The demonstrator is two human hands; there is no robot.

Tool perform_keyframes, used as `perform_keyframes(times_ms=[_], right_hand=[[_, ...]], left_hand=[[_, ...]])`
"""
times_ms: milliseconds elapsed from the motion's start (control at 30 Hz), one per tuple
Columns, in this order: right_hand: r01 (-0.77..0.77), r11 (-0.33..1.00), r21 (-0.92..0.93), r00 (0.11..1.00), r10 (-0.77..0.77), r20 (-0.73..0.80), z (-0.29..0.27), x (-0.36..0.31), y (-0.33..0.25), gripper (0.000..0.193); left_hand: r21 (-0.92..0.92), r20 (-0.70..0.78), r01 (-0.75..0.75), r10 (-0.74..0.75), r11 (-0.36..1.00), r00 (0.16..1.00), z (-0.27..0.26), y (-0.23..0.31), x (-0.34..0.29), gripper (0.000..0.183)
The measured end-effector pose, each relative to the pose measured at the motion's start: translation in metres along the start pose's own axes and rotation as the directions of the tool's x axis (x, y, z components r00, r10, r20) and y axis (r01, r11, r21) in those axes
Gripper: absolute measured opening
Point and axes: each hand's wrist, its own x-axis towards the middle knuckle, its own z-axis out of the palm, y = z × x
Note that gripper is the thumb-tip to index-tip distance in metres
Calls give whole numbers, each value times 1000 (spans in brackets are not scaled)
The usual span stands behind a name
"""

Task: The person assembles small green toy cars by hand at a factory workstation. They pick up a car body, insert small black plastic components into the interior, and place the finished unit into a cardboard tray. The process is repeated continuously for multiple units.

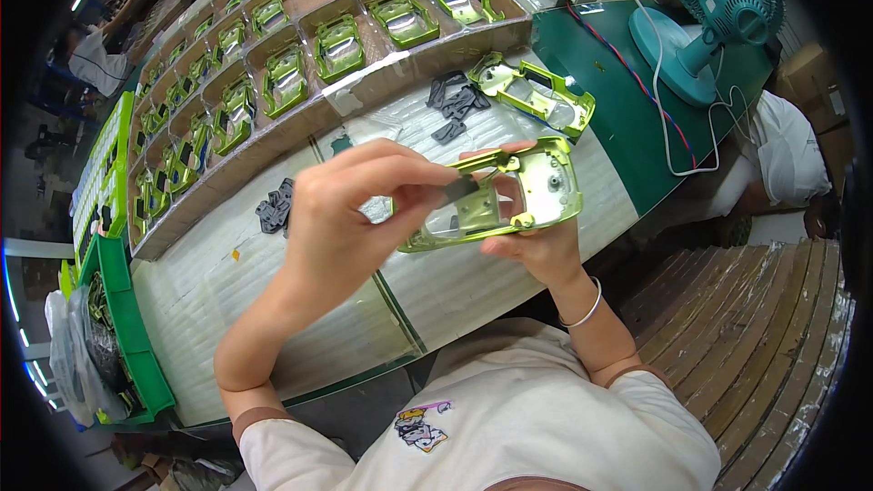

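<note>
My right hand grips a lime-green toy car body shell, its hollow inner side turned up and its clear window part showing. Between the thumb and forefinger of my left hand is a small dark grey plastic part, held at the shell's near-left opening. Whether that part touches the shell I cannot tell. Beyond the hands, another green car shell lies on the table beside a pile of dark grey plastic parts. A second pile of grey parts is partly hidden behind my left hand.
A large divided cardboard box with several green car shells spans the far side. At the left stands a green crate with bagged things. A teal fan and its white cord occupy the far right. Padded white sheeting covers the table.
</note>
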Motion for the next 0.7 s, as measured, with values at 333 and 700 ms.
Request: perform_keyframes(times_ms=[333, 700], right_hand=[[-111, 977, -180, 993, 103, -54, 5, -4, -5, 78], [-81, 997, -18, 997, 80, -12, 4, -1, -6, 75]], left_hand=[[157, -251, -95, 133, 983, 959, 35, -18, -4, 16], [594, -37, -556, 710, 581, 703, 14, -26, 8, 20]])
